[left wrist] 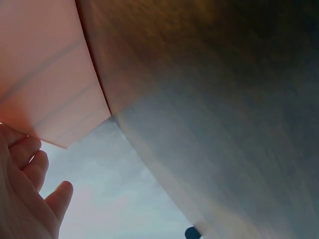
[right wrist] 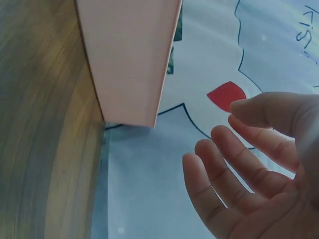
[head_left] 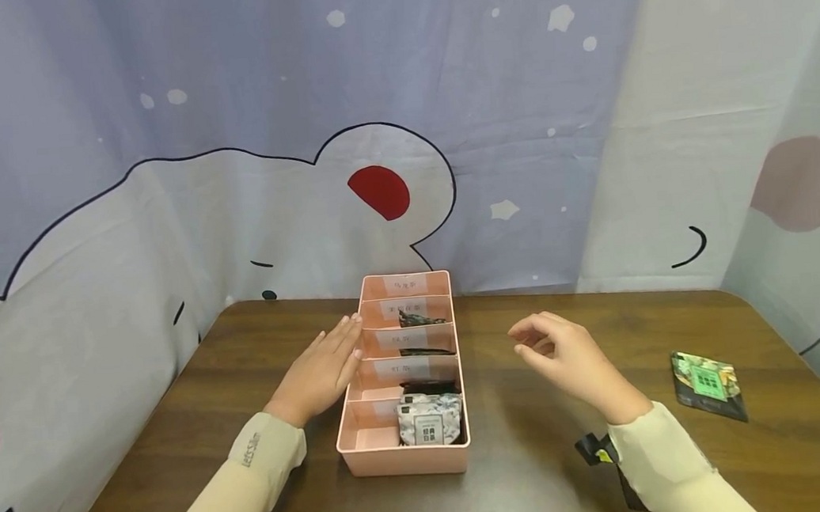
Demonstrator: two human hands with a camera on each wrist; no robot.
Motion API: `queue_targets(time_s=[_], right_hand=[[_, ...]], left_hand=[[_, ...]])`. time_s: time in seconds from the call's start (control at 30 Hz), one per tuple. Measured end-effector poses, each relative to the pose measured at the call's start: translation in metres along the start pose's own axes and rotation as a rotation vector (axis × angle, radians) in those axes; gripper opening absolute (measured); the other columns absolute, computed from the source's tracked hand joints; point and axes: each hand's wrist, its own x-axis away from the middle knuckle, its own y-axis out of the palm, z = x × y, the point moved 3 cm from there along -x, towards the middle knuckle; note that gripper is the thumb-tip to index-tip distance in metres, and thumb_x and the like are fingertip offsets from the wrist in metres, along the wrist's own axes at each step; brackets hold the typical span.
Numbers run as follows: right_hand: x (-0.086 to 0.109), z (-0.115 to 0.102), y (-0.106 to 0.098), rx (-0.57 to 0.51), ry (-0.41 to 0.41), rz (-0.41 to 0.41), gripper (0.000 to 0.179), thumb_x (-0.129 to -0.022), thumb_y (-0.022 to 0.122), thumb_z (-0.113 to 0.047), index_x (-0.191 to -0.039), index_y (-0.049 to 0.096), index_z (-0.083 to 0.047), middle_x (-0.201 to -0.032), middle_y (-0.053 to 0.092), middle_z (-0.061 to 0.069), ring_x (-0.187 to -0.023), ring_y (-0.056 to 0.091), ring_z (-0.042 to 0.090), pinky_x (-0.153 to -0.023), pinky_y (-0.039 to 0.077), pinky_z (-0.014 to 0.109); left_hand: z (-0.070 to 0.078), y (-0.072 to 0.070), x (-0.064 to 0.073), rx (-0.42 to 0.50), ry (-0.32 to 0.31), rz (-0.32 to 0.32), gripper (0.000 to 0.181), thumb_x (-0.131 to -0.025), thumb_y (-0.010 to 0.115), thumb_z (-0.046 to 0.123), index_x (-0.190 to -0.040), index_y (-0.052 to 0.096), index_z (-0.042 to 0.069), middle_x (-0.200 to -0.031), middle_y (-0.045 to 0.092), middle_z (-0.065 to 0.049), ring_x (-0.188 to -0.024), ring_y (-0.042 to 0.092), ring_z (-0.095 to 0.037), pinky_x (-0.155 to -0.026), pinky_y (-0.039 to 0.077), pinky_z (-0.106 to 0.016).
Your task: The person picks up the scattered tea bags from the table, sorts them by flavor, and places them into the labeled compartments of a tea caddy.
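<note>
A long pink box (head_left: 404, 461) with several labelled compartments stands on the table. My left hand (head_left: 324, 371) lies along its left side, fingers straight and fingertips right at the rim. Silver-white tea sachets (head_left: 430, 423) stand in the nearest compartment. Dark sachets show in the compartments behind, among them one (head_left: 420, 319) near the far end; most of each is hidden by the dividers. To the right of the box, my right hand (head_left: 565, 356) hovers over the table with its fingers loosely bent and nothing between them, as the right wrist view also shows.
A green and black tea sachet (head_left: 708, 384) lies flat on the right part of the wooden table (head_left: 525, 470). Below my right cuff sits a dark object (head_left: 596, 449) with a yellow-green mark. A printed curtain (head_left: 503, 162) hangs right behind the table's far edge.
</note>
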Motion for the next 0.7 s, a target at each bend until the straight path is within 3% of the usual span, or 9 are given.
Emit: queue_targets(time_s=[0.27,0.7], right_hand=[[0.018,0.006,-0.020,0.072,-0.024,-0.088,0.019,-0.089,0.074,-0.001,-0.106,0.072,-0.009,-0.100,0.068,-0.003,-0.086,0.067,0.013,-0.075,0.060,0.035],[0.051,0.031,-0.037,0.108,0.018,-0.534,0.018,-0.088,0.078,-0.012,-0.103,0.070,-0.006,-0.097,0.070,0.000,-0.081,0.063,0.007,-0.070,0.058,0.031]], left_hand=[[-0.001,0.002,0.000,-0.003,-0.006,-0.001,0.057,-0.110,0.037,0.033,-0.157,0.032,0.000,-0.165,0.028,-0.011,-0.153,0.024,-0.029,-0.123,0.022,-0.052],[-0.001,0.001,0.001,0.005,-0.001,-0.013,0.057,-0.110,0.037,0.032,-0.158,0.031,0.000,-0.165,0.027,-0.011,-0.153,0.023,-0.029,-0.123,0.022,-0.052]])
